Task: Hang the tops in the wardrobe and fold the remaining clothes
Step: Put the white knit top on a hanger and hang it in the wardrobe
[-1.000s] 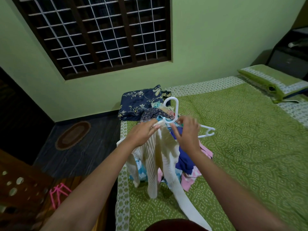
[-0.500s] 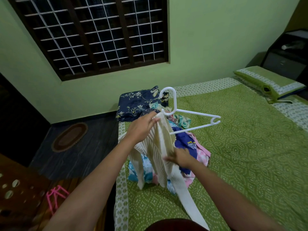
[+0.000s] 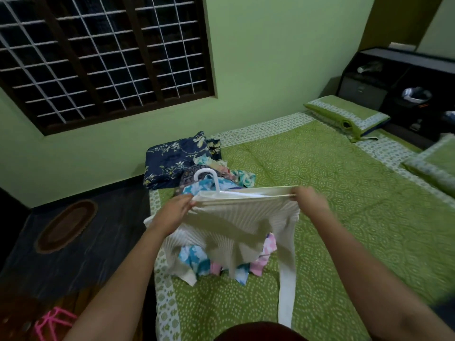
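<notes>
A cream ribbed top [image 3: 236, 225] is stretched wide over a white plastic hanger [image 3: 209, 177], whose hook sticks up at the left. My left hand [image 3: 176, 210] grips the top's left shoulder and my right hand [image 3: 309, 196] pinches its right shoulder over the hanger's end. A long cream strap hangs down to the bed. Under the top lies a pile of clothes [image 3: 204, 260] in blue, pink and floral prints. A navy floral garment [image 3: 172, 158] sits behind it at the bed's corner.
The green patterned bedspread [image 3: 344, 217] stretches right, with two pillows [image 3: 344, 113] near a dark headboard shelf [image 3: 394, 77]. Pink hangers [image 3: 53, 322] lie at lower left. An oval mat [image 3: 66, 225] lies on the dark floor beneath the barred window [image 3: 98, 52].
My right hand rose from the top's lower part to the hanger's right end. The top went from bunched at the left to spread across the hanger, which now lies level.
</notes>
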Demonstrator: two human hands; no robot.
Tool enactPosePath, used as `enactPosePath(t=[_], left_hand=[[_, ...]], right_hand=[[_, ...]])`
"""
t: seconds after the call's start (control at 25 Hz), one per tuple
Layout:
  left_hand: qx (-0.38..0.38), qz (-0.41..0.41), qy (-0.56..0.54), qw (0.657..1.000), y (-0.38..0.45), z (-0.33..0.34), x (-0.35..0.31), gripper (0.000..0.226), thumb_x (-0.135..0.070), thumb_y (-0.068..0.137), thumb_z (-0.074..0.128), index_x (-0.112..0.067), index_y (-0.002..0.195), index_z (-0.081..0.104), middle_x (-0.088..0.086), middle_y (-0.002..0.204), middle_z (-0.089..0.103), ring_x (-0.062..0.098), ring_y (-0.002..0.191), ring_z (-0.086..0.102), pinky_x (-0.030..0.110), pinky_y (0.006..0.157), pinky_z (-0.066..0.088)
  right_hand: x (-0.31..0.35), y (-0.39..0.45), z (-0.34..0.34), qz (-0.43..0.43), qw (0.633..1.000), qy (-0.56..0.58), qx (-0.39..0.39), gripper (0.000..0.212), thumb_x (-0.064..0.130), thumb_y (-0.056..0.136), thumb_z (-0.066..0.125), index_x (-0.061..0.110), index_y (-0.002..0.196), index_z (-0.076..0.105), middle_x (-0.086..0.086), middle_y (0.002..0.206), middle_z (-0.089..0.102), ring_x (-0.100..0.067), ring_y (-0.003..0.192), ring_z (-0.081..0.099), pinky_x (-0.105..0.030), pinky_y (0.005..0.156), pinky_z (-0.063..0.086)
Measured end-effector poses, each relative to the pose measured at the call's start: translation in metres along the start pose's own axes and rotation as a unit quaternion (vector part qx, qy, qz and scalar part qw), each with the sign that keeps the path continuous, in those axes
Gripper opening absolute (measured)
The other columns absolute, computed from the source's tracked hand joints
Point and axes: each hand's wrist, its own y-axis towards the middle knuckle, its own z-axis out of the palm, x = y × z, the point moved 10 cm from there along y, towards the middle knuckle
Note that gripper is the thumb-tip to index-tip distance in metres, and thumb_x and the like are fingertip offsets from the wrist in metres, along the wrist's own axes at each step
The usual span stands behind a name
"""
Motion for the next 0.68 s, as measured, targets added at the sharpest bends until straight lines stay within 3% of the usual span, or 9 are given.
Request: enactPosePath(t=[0.08,0.12,0.24,0.32,0.44,0.56,0.6,0.68], left_hand=[[-0.008,0.035,0.042,0.999,0.005,-0.003,-0.008,0.015,-0.020,0.097,0.045,-0.029,0.085,0.049,-0.007,0.091,0.057,0.016,0.087,0.055,0.031,0.067,0.037],[-0.012,0.036,0.050,0.998,0.008,-0.003,-0.008,0.014,-0.021,0.097,0.045,-0.030,0.089,0.051,-0.005,0.097,0.060,0.018,0.092,0.057,0.032,0.069,0.039],[-0.012,0.017,0.049,0.999,0.019,0.008,-0.019,0.029,-0.027,0.101,0.041,-0.021,0.124,0.058,0.002,0.130,0.058,0.022,0.119,0.051,0.034,0.093,0.040],[-0.019,0.033,0.033,0.999,0.026,0.014,-0.043,0.032,-0.024,0.101,0.041,-0.017,0.129,0.056,0.003,0.134,0.056,0.023,0.123,0.048,0.033,0.097,0.036],[-0.042,0.056,-0.074,0.995,0.040,0.008,-0.074,0.030,-0.019,0.100,0.043,-0.016,0.125,0.058,0.009,0.127,0.059,0.027,0.117,0.052,0.037,0.095,0.040],[-0.051,0.104,-0.171,0.978,0.054,-0.011,-0.113,0.031,-0.039,0.100,0.038,-0.024,0.116,0.060,0.004,0.111,0.063,0.025,0.102,0.057,0.040,0.085,0.047],[-0.054,0.126,-0.177,0.975,0.060,-0.016,-0.129,0.034,-0.044,0.099,0.038,-0.024,0.116,0.060,0.003,0.110,0.063,0.023,0.099,0.057,0.039,0.083,0.047],[-0.061,0.178,-0.161,0.969,0.070,-0.024,-0.171,0.032,-0.037,0.100,0.040,-0.016,0.115,0.060,0.005,0.107,0.063,0.024,0.096,0.056,0.038,0.080,0.043]], right_hand=[[-0.012,-0.006,-0.006,0.030,0.998,0.043,0.019,0.031,0.024,0.089,0.064,0.016,0.119,0.062,-0.015,0.113,0.067,-0.030,0.102,0.064,-0.036,0.084,0.052],[-0.012,-0.010,-0.012,0.033,0.998,0.056,0.018,0.034,0.020,0.089,0.065,0.016,0.122,0.060,-0.015,0.114,0.066,-0.030,0.101,0.064,-0.036,0.083,0.053],[0.014,-0.032,-0.051,-0.006,0.996,0.061,-0.066,0.042,0.003,0.091,0.054,0.023,0.127,0.058,-0.011,0.114,0.066,-0.027,0.097,0.065,-0.031,0.075,0.051],[0.045,-0.052,-0.087,-0.058,0.986,0.077,-0.137,0.041,-0.002,0.091,0.052,0.021,0.125,0.061,-0.006,0.113,0.067,-0.022,0.096,0.066,-0.024,0.074,0.047],[0.069,-0.088,-0.130,-0.141,0.963,0.151,-0.174,0.045,0.008,0.088,0.064,0.022,0.130,0.057,-0.002,0.128,0.060,-0.018,0.115,0.054,-0.024,0.095,0.038],[-0.008,-0.114,-0.136,-0.017,0.968,0.186,-0.168,0.078,0.029,0.080,0.075,0.031,0.145,0.032,0.005,0.151,0.033,-0.019,0.137,0.028,-0.042,0.113,0.024],[-0.038,-0.126,-0.133,0.023,0.967,0.189,-0.168,0.076,0.034,0.080,0.074,0.030,0.145,0.033,0.003,0.150,0.035,-0.021,0.137,0.031,-0.044,0.112,0.027],[-0.075,-0.152,-0.134,0.045,0.948,0.240,-0.203,0.053,0.034,0.087,0.066,0.021,0.135,0.049,-0.001,0.136,0.053,-0.022,0.124,0.048,-0.037,0.099,0.039]])
